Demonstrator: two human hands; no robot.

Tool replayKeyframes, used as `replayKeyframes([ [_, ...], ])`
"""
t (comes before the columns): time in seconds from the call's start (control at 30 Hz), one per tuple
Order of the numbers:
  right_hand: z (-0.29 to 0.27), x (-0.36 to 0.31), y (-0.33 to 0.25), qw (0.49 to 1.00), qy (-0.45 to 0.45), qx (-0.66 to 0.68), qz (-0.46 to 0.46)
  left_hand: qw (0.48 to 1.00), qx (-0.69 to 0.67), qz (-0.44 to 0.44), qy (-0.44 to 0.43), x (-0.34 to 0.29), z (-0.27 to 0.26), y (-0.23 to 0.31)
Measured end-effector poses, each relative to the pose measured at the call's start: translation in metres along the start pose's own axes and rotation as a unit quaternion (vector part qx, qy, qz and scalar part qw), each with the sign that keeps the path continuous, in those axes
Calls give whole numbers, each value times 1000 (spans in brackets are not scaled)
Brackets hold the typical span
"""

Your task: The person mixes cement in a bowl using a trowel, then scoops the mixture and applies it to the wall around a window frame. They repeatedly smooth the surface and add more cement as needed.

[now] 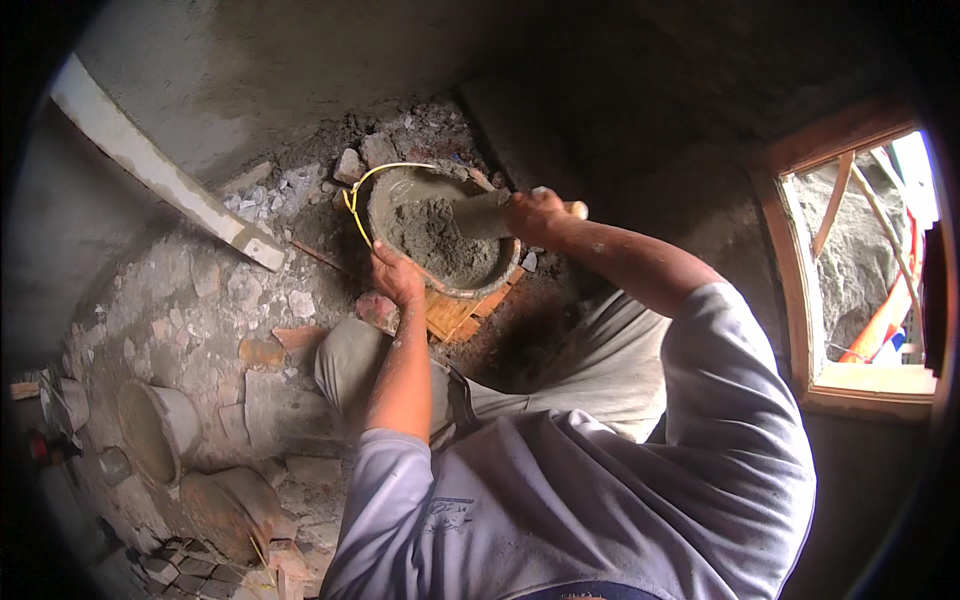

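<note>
A round bucket (505, 272) of wet grey mortar (432, 232) stands in front of me, tilted a little, with a thin yellow handle (352, 205) hanging over its far left side. My left hand (398, 276) grips the near left rim. My right hand (538, 217) is closed round the pale handle of a trowel (482, 216), above the right rim. The trowel's blade reaches into the bucket, its tip at the mortar. Orange-brown wooden pieces (465, 312) lie under the bucket's near side.
Rubble and broken brick (262, 352) cover the floor at left. A long pale board (165, 165) slants down there. Two more buckets, one grey (180, 420) and one brownish (232, 510), lie at lower left. A wooden window frame (800, 290) is at right.
</note>
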State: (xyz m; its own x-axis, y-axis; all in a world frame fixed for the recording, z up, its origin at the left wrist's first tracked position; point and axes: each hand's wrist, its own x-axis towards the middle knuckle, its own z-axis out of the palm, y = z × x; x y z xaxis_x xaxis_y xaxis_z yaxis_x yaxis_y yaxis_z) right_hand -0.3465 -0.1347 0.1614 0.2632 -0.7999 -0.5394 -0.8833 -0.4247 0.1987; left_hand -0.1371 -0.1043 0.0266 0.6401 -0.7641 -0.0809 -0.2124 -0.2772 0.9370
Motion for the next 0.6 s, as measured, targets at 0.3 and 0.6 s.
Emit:
replayKeyframes([
  [0.3, 46, 18, -12, 965, -48, -48, -254, 1000, 8, -18, -24, -3, 9, 0],
  [0.6, 39, -42, 20, 962, -1, 265, 69, 998, -13, -40, -48, -10, 3, 14],
])
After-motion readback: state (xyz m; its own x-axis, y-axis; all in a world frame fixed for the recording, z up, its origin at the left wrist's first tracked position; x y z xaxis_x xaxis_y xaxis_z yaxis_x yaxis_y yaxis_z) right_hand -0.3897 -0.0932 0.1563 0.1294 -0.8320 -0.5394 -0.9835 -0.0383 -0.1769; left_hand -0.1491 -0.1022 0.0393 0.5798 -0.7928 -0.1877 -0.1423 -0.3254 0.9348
